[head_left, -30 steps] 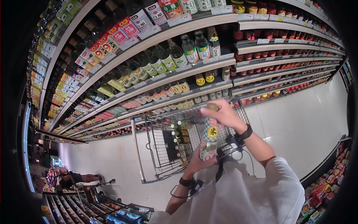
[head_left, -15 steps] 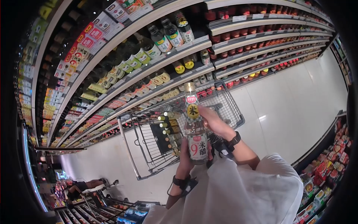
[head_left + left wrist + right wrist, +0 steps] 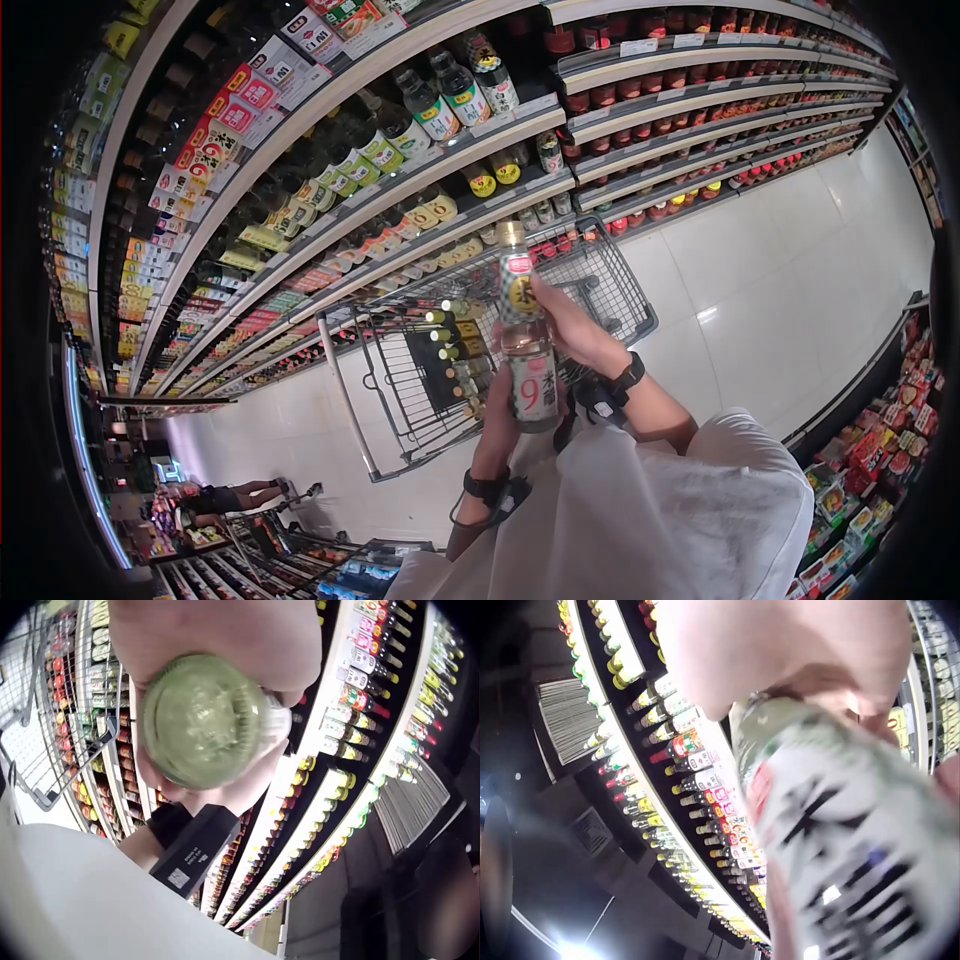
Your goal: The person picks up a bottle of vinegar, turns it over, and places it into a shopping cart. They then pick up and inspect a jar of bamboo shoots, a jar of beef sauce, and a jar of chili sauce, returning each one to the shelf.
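Left hand [image 3: 496, 408] and right hand [image 3: 578, 328] grip a see-through bottle [image 3: 534, 385] — fingers curled round it, neck toward twelve; at nine o'clock, capped bottles [image 3: 460, 350] in a cart [image 3: 420, 368].

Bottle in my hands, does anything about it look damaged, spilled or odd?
Nothing stands out. The bottle has its gold cap on, its base looks whole in the left wrist view, and no leak shows. Blur softens the front label.

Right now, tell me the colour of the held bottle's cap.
The cap on the held bottle is gold, seen best in the head view.
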`<state>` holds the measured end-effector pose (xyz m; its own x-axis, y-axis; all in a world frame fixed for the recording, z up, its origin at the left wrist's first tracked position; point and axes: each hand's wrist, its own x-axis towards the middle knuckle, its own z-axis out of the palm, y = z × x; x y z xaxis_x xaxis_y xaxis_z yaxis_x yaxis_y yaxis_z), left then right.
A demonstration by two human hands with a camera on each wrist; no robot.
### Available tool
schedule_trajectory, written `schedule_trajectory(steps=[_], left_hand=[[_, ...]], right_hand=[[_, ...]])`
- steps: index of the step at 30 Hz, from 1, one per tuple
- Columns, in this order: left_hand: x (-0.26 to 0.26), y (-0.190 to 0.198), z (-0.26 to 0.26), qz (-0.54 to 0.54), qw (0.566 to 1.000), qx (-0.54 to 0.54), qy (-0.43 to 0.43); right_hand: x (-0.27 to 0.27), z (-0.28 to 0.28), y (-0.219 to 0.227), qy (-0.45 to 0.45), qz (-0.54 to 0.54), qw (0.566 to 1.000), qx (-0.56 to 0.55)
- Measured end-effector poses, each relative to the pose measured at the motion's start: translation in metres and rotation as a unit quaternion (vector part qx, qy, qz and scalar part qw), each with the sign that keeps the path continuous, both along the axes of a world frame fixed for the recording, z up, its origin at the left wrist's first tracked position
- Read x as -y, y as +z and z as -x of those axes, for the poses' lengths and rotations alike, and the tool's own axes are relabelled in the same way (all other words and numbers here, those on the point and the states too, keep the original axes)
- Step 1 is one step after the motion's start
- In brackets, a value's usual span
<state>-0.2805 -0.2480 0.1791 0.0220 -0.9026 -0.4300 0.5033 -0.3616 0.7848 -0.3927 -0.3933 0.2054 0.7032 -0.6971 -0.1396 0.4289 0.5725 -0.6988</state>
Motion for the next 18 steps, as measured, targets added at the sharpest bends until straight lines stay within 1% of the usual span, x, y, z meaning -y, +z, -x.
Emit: schedule_trajectory(steps=[1, 2, 4, 6, 9, 12, 14, 15, 17, 18], left_hand=[[0.001, 0.002, 0.000, -0.009, 0.996, 0.086, 0.001], [0.003, 0.005, 0.007, 0.008, 0.975, 0.220, 0.034], [0.001, 0.003, 0.000, 0.016, 0.978, 0.206, -0.002], [-0.001, 0.009, -0.003, 0.012, 0.984, 0.175, -0.025], [-0.009, 0.000, -0.003, -0.010, 0.992, 0.125, -0.005], [-0.005, 0.002, -0.004, -0.010, 0.995, 0.100, -0.017], [-0.003, -0.013, -0.003, 0.014, 0.993, 0.113, 0.016], [-0.004, -0.025, -0.002, 0.023, 0.992, 0.118, 0.035], [-0.002, -0.046, -0.013, -0.008, 1.000, -0.022, 0.002], [0.000, -0.050, -0.019, -0.021, 0.996, -0.090, -0.016]], right_hand=[[-0.003, -0.002, 0.002, -0.007, -0.038, 0.999, 0.036], [0.000, -0.004, -0.005, -0.020, -0.063, 0.998, 0.020], [0.011, -0.011, -0.020, -0.047, -0.112, 0.993, -0.011], [0.012, -0.008, -0.025, -0.032, -0.135, 0.990, -0.018], [0.010, -0.006, -0.026, -0.025, -0.143, 0.989, -0.021], [0.008, -0.009, -0.023, -0.023, -0.136, 0.990, -0.009], [0.006, -0.011, -0.015, -0.033, -0.133, 0.990, -0.018], [0.005, -0.014, -0.013, -0.066, -0.091, 0.993, -0.031], [-0.001, -0.023, -0.012, -0.129, -0.007, 0.990, -0.053], [-0.004, -0.024, -0.004, -0.135, 0.014, 0.990, -0.049]])
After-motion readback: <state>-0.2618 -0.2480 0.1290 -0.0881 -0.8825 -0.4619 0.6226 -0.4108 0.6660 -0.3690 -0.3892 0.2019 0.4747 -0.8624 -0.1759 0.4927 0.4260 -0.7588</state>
